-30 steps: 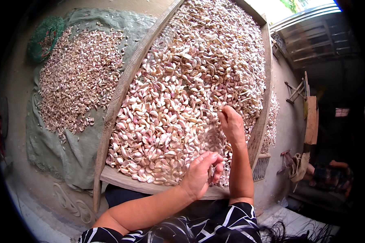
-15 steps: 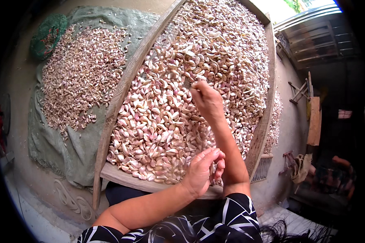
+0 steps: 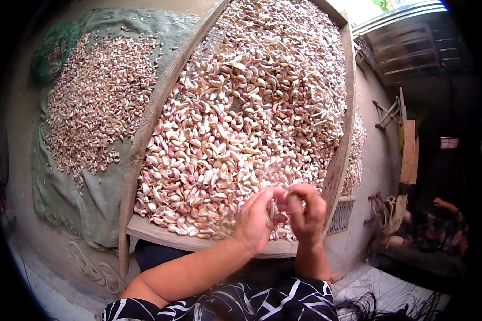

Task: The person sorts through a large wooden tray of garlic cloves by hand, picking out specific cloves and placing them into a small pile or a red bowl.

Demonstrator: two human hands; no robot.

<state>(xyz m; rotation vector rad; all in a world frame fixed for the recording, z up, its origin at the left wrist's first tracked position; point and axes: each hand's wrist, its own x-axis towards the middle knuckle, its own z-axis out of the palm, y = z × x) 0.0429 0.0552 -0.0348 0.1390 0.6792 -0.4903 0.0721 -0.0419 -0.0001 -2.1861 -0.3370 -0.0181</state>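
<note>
A wooden-framed mesh tray [image 3: 171, 242] full of loose garlic cloves [image 3: 219, 144], whitish with pink-purple tinges, lies in front of me. Over its near right corner my left hand [image 3: 253, 220] is cupped, palm turned to the right. Whitish and purplish pieces that look like garlic cloves show within its curled fingers. Close against it on the right, my right hand [image 3: 307, 215] is closed with bent fingers, thumb side facing the left palm. What its fingertips hold, if anything, is hidden and slightly blurred.
Left of the tray, more cloves lie on a green cloth [image 3: 99, 200], with a green net basket [image 3: 54, 51] at its far corner. More cloves [image 3: 355, 155] lie right of the frame. A wooden board [image 3: 408, 152] stands farther right. Another person [image 3: 439, 227] is in the shade there.
My right hand has come back from the middle of the cloves to beside my left hand. The left hand stays nearly in place. The whole view has shifted slightly.
</note>
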